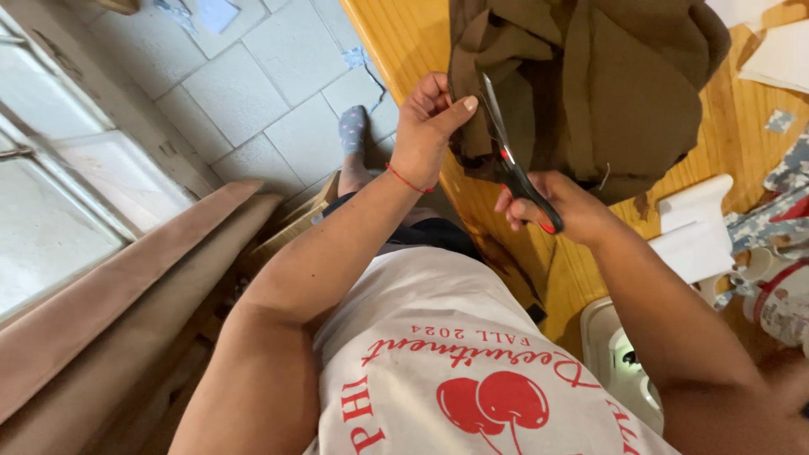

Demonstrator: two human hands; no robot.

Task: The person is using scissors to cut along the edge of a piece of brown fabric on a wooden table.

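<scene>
A crumpled piece of brown fabric (pixel 607 84) lies on the wooden table (pixel 404 34) and hangs over its near edge. My left hand (pixel 425 135) pinches the fabric's hanging edge between thumb and fingers. My right hand (pixel 560 206) grips black scissors with red-lined handles (pixel 516 173). The scissor blades point up along the fabric edge, right beside my left thumb. A thin red string circles my left wrist.
White folded paper pieces (pixel 695 227) and patterned fabric scraps (pixel 784 202) lie on the table to the right. A white power strip (pixel 624 362) sits below the table edge. Brown board panels (pixel 126 286) lean at the left over a tiled floor (pixel 244 93).
</scene>
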